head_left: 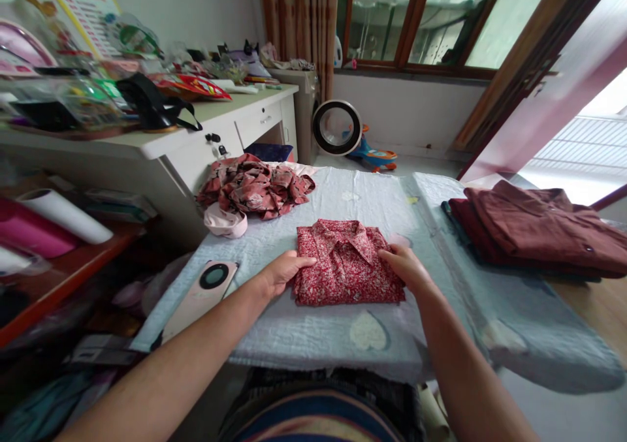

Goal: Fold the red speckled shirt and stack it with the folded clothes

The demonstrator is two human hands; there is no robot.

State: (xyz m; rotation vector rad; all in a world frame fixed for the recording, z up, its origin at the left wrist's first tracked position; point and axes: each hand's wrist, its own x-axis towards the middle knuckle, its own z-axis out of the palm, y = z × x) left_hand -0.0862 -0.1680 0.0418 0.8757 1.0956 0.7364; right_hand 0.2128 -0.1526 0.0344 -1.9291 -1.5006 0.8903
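Observation:
A folded red floral shirt (343, 279) with its collar facing up lies on the light blue cloth in front of me. My left hand (284, 271) grips its left edge, thumb on top and fingers tucked beneath. At the opposite edge, my right hand (404, 266) pinches the fabric in the same way. Behind and to the left is a crumpled pink-red patterned garment (257, 187), with a pale pink band (225, 221) at its near side. A smartphone (196, 301) lies left of my left forearm, partly covered by it.
The blue cloth (382, 197) covers the work surface. Folded dark red shirts (543, 226) are stacked at the right. A white desk (196, 151) crowded with things stands at the left, above a shelf with rolls (66, 213). Behind are a washing machine (337, 127) and a toy car (375, 155).

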